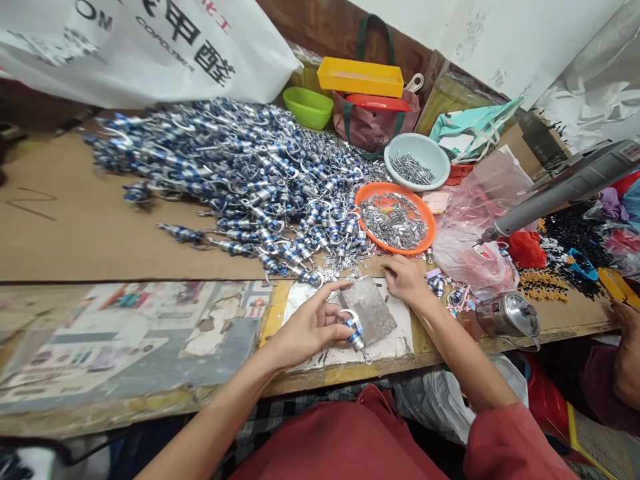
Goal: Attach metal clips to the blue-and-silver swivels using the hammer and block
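My left hand [317, 325] is closed around a small blue-and-silver metal assembly [356, 333] with a curved silver arm and a ring at its lower end. It is held over the near left side of a flat grey metal block [373, 310]. Beyond the block's right corner, my right hand [404, 279] has its fingers bent together just below an orange plate [361, 229] of small flat metal pieces. Whatever is between those fingertips, if anything, is too small to make out. A large heap of similar blue-and-silver assemblies [260, 173] covers the bench to the left.
Behind the plate stands a pale blue bowl [435, 150] of metal pins. A grey powered screwdriver [560, 190] slants in from the right above plastic bags [475, 267]. A lidded metal mug [510, 317] is near the bench edge. Another person's hand [627, 353] shows at far right.
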`<state>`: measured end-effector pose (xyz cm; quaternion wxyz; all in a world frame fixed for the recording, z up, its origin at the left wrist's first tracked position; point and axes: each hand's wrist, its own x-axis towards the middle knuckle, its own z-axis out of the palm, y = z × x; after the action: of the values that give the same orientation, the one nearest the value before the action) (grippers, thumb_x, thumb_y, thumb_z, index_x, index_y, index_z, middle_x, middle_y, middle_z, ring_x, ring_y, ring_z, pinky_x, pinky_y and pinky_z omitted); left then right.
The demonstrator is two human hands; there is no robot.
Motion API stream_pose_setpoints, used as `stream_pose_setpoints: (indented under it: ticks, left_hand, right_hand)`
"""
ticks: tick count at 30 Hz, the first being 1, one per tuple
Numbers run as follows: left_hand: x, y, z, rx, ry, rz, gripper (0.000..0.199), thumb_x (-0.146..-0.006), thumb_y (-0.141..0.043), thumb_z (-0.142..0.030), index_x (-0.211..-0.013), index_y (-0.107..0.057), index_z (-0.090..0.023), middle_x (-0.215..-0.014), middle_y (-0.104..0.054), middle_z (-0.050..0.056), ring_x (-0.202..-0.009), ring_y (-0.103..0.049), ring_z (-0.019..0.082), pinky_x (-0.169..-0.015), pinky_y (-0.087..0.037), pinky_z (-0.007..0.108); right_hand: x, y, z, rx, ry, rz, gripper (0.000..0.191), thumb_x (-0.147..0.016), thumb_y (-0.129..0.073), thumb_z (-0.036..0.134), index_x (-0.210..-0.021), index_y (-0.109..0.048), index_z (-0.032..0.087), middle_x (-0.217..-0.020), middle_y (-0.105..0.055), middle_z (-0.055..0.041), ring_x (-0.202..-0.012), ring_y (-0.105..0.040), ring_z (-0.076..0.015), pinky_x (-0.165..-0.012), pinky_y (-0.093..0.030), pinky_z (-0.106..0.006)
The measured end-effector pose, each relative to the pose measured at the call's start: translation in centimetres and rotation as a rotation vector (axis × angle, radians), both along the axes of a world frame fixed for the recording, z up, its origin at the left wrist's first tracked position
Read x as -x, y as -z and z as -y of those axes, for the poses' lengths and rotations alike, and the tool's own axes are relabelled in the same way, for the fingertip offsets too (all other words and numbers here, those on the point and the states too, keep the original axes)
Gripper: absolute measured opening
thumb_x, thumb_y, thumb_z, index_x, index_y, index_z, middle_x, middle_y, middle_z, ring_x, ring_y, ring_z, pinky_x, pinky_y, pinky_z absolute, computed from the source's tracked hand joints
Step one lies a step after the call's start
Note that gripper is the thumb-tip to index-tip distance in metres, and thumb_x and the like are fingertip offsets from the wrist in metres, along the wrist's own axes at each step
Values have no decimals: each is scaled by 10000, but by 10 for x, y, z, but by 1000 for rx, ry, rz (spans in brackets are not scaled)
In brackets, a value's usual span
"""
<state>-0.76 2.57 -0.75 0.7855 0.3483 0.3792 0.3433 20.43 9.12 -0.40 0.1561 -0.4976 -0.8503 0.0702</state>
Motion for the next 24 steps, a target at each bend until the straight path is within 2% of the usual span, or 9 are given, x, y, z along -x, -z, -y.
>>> stream_pose_setpoints:
  ticks: [2,4,6,8,10,13,18,21,24]
  left_hand:
    - [-1,0,0,6,-3,11,786,-567,-719,-126,-1243,-330,-225,-695,-558,-51,-608,-611,129,-587,-525,291]
    - [-1,1,0,5,0,28,802,-565,-718,-124,-1255,-322,-223,-690,-561,-51,-597,-605,126,-576,-521,283]
    - [-1,2,0,3,2,34,815,-568,-717,-125,-1268,-312,-223,-682,-563,-55,-590,-597,119,-581,-521,284]
    - [-1,2,0,-2,1,34,818,-573,-715,-130,-1276,-305,-217,-671,-565,-57,-588,-592,117,-586,-518,285]
    - [-1,2,0,-9,-4,27,814,-576,-715,-133,-1277,-307,-210,-665,-568,-56,-592,-593,119,-586,-513,279]
    - [-1,0,1,-9,-3,20,811,-573,-718,-136,-1272,-313,-209,-675,-564,-58,-588,-591,114,-573,-507,266]
    - [-1,-2,1,-8,3,32,810,-571,-716,-133,-1270,-311,-202,-671,-567,-61,-584,-592,109,-573,-512,259]
    - [-2,-1,0,-23,10,38,836,-575,-719,-145,-1287,-283,-189,-678,-599,-43,-589,-602,119,-571,-516,263]
    - [-2,0,0,-31,20,20,845,-577,-726,-152,-1293,-279,-181,-693,-618,-26,-603,-611,130,-582,-521,274]
  right_hand:
    - [5,-9,21,-39,-29,-162,167,-827,-465,117,-892,-614,153,-844,-643,-54,-796,-585,-148,-728,-477,-268]
    - [14,-15,47,-87,-129,-337,143,-829,-482,127,-869,-608,182,-814,-654,-31,-767,-599,-137,-709,-487,-263]
    - [24,-15,69,-167,-249,-365,218,-827,-443,84,-922,-608,191,-834,-663,-43,-791,-607,-146,-699,-491,-274]
    - [31,-12,82,-224,-302,-298,298,-816,-408,46,-1003,-599,179,-846,-660,-64,-792,-600,-163,-677,-487,-289]
    - [32,-11,87,-216,-277,-232,312,-808,-399,33,-1011,-603,153,-835,-649,-81,-766,-583,-177,-657,-479,-299]
    - [27,-17,85,-110,-219,-183,263,-811,-405,38,-913,-629,129,-797,-627,-86,-734,-562,-177,-641,-472,-291]
    - [24,-32,79,80,-266,-86,286,-788,-433,13,-888,-665,146,-769,-603,-60,-728,-552,-159,-652,-458,-260]
    - [33,-29,75,163,-225,-143,290,-791,-470,38,-930,-683,178,-763,-600,-38,-716,-549,-138,-644,-450,-238]
    - [43,-21,73,217,-109,-264,235,-786,-519,81,-895,-701,181,-712,-599,-21,-673,-549,-126,-612,-442,-225]
